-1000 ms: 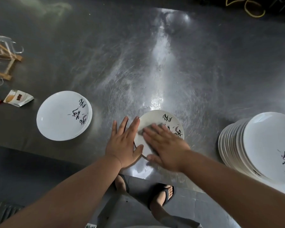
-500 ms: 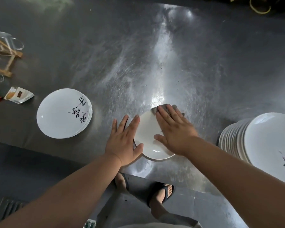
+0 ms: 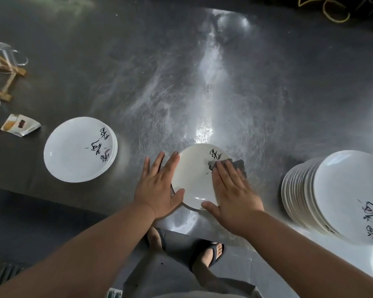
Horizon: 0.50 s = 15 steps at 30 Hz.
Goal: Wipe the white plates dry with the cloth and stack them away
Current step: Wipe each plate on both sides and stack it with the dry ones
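Plate (image 3: 194, 179) lies flat near the front edge of the steel table (image 3: 202, 82), between both hands. The grey cloth (image 3: 238, 165) covers its 3 o'clock rim, pressed under the straight, flat fingers of the right hand (image 3: 235, 196). The left hand (image 3: 157, 186), spread flat, braces the 9 o'clock rim. The short stack (image 3: 73, 151), likely the dried ones, lies out at 9 o'clock, nearer the left hand. The taller pile (image 3: 342, 190) sits at 3 o'clock.

A scratched steel table (image 3: 202, 82) carries a short plate stack (image 3: 73, 151) near left, one plate (image 3: 194, 181) near the middle, a taller stack (image 3: 299, 194) (fanned sideways) at right, and a packet (image 3: 19, 125) and a wooden rack (image 3: 2, 78) at the left edge.
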Tool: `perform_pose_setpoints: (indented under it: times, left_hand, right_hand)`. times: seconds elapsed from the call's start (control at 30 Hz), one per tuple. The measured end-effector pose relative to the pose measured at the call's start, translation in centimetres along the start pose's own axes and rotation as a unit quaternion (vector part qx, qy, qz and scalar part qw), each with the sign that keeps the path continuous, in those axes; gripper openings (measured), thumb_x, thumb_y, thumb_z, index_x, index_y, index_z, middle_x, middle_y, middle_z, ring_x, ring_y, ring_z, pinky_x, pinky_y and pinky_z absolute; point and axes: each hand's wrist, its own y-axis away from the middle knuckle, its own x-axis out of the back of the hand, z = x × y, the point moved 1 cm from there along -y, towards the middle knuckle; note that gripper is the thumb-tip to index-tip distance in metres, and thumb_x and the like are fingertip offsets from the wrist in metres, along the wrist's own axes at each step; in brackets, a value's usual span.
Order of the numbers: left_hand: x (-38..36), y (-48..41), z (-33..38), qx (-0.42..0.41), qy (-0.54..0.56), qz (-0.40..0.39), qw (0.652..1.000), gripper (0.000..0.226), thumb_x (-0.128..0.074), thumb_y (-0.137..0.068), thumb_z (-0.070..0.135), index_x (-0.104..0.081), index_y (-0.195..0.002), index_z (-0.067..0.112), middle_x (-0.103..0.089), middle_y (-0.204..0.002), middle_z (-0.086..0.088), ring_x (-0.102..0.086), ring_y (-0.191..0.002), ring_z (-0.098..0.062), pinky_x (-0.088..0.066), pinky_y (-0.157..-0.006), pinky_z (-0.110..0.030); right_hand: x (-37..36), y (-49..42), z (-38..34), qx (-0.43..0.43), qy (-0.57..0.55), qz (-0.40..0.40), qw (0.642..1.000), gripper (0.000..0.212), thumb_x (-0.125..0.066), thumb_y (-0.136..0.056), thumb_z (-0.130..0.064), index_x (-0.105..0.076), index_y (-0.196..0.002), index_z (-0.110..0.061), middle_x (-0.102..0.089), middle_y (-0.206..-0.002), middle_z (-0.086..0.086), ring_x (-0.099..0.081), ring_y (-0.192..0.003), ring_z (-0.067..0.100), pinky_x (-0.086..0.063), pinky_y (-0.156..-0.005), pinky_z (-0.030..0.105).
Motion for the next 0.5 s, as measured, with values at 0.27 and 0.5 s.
perform_pose_setpoints:
  times: [0.27, 0.5]
  left_hand:
    - [0.0, 0.0, 0.0, 0.006, 0.021, 0.015, 1.000, 0.096, -0.039, -0.093, 0.064, 0.004, -0.167, 0.019, -0.007, -0.175, 0.002, 0.002, -0.162, -0.023, 0.008, -0.129, -0.053]
    - [-0.3, 0.1, 0.0, 0.009, 0.038, 0.033, 0.999, 0.098, -0.039, -0.091, 0.069, -0.004, -0.166, 0.016, -0.012, -0.174, -0.001, -0.002, -0.161, -0.023, 0.003, -0.129, -0.054]
  right_hand:
    - [0.5, -1.2, -0.1, -0.008, -0.017, 0.019, 1.000, 0.097, -0.003, -0.096, -0.077, 0.021, -0.163, -0.011, 0.031, -0.170, 0.004, 0.040, -0.150, 0.019, 0.018, -0.126, 0.041]
    - [-0.5, -0.2, -0.4, -0.021, -0.038, 0.045, 0.998, 0.094, -0.005, -0.096, -0.075, 0.013, -0.165, -0.013, 0.019, -0.174, 0.003, 0.031, -0.155, 0.021, 0.013, -0.129, 0.043]
